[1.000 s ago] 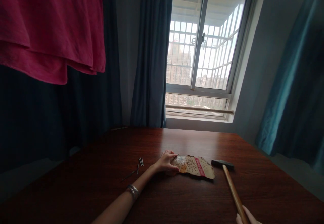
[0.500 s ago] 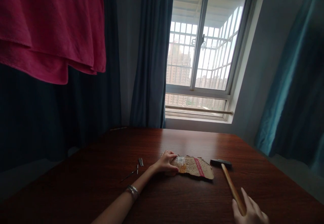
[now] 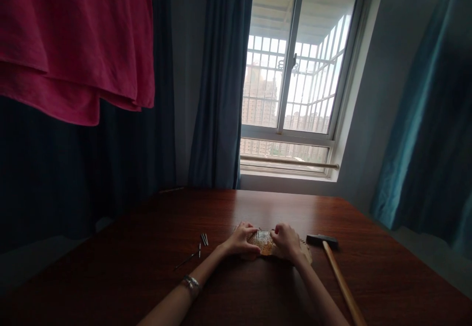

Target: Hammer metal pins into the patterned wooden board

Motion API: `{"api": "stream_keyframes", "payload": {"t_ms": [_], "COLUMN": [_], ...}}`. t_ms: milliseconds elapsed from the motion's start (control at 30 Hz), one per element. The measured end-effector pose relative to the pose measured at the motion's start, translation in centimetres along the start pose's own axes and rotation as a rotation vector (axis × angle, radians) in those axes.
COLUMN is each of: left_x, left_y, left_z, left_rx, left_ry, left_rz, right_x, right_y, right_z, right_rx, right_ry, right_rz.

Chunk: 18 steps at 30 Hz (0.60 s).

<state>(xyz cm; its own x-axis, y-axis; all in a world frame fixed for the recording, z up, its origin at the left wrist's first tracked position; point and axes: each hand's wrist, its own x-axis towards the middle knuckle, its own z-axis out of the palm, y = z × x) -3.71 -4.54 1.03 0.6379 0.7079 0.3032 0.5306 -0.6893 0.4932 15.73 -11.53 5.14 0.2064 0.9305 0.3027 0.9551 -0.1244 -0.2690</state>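
Note:
A piece of brown cardboard point(image 3: 266, 242), dotted with small holes and marked with an orange patch, lies on the table in front of me. My left hand point(image 3: 242, 239) holds its left end, thumb on the near side and fingers on the far side. Over its right part my right hand point(image 3: 285, 241) is closed, fingers curled at the cardboard and hiding the red stripe. Thin dark upright pins seem to stand near my left fingertips, too small to name surely. To the right rests a hammer point(image 3: 341, 281), touched by neither hand.
Several thin metal rods point(image 3: 204, 240) lie left of my left hand, one longer and darker. The brown wooden table point(image 3: 177, 213) reaches to the window point(image 3: 287, 134). Blue curtains point(image 3: 217, 95) hang at the back, and a pink cloth point(image 3: 81, 45) hangs at upper left.
My right hand has let go of the hammer handle and moved left onto the cardboard. The hammer stays on the table. My left hand keeps its place.

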Motion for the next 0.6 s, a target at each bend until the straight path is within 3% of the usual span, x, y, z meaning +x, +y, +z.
{"api": "stream_keyframes", "payload": {"t_ms": [200, 300, 467, 600], "left_x": [0.0, 0.4, 0.6, -1.4], "left_y": [-0.1, -0.3, 0.0, 0.1], "left_z": [0.1, -1.2, -7.3, -12.2], "left_rx": [-0.024, -0.098, -0.14, -0.036], "left_ry": [-0.008, -0.054, 0.082, 0.023], "left_rz": [0.009, 0.025, -0.09, -0.218], "right_x": [-0.8, -0.9, -0.9, -1.0], "right_y": [0.1, 0.2, 0.3, 0.4], "right_z": [2.6, 2.9, 2.7, 2.5], "right_rx": [0.036, 0.047, 0.06, 0.07], "right_ry": [0.007, 0.007, 0.004, -0.004], "right_rz": [0.042, 0.044, 0.033, 0.03]}}
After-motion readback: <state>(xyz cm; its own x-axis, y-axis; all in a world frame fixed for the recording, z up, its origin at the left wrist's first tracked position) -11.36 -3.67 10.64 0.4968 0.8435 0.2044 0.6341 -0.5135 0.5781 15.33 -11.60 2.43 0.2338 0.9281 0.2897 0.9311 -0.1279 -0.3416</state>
